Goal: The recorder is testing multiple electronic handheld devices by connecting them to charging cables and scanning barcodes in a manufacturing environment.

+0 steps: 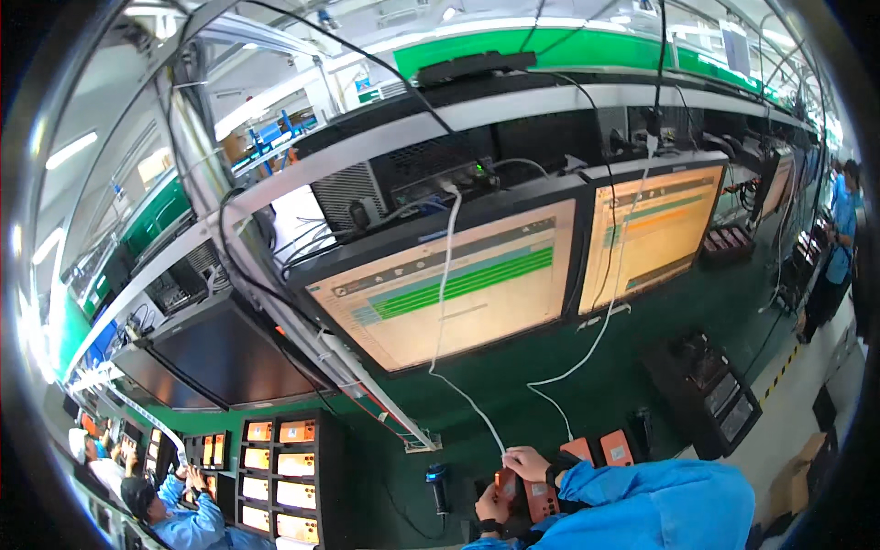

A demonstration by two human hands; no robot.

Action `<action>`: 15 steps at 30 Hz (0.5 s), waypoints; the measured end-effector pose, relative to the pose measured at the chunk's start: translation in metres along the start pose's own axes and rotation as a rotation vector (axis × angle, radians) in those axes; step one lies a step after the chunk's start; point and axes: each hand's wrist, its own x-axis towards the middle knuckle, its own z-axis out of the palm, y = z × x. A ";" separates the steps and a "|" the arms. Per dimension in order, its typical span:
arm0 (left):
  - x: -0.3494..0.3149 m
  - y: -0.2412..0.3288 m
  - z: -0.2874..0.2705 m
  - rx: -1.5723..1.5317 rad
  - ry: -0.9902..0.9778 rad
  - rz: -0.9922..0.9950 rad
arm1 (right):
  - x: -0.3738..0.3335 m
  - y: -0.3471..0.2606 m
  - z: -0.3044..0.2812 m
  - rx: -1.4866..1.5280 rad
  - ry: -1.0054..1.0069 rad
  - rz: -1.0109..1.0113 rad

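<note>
My left hand [492,505] is closed round a small flat orange device [505,482], about the size of a phone, low in the head view. Just above it, my right hand [527,463] pinches the end of a white cable [484,417] at the device's upper edge. Whether the plug sits in the device is hidden by my fingers. Right beside my hands lies another orange device [541,500] with dark round spots. Two more, an orange device [577,449] and a labelled orange device [616,447], lie past my right wrist, a second white cable [555,398] reaching the nearer one.
A handheld scanner [438,489] stands left of my hands. Farther left is a black rack [321,467] of orange devices. Two lit monitors [458,293] hang ahead behind a metal post [348,367]. A black tray [724,440] lies right. Co-workers, one in a blue sleeve [197,522], are nearby.
</note>
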 end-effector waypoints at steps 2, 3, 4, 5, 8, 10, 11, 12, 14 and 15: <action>-0.007 0.012 0.009 -0.010 0.033 0.029 | 0.000 -0.001 0.022 0.172 0.039 0.028; -0.014 0.017 0.010 -0.039 0.096 0.048 | -0.004 -0.023 0.026 0.377 0.067 0.267; -0.015 0.018 0.012 0.027 0.091 0.007 | -0.006 -0.034 0.027 0.323 0.104 0.336; -0.017 0.016 0.010 0.079 0.077 -0.038 | -0.006 -0.045 0.029 0.268 0.134 0.399; -0.020 0.004 0.016 0.146 0.080 0.025 | 0.013 -0.043 0.026 0.588 0.462 0.812; -0.016 0.006 0.000 -0.043 0.079 -0.038 | 0.018 -0.024 0.022 0.723 0.473 0.681; -0.008 -0.019 0.006 -0.066 0.039 -0.127 | 0.016 -0.015 0.015 0.701 0.410 0.632; 0.002 -0.052 0.011 -0.036 -0.013 -0.134 | 0.014 -0.015 0.008 0.754 0.310 0.686; 0.012 -0.090 0.019 0.041 -0.115 -0.163 | -0.006 -0.015 -0.001 0.677 0.252 0.658; 0.017 -0.095 0.021 0.093 -0.172 -0.179 | -0.017 -0.010 -0.006 0.603 0.198 0.632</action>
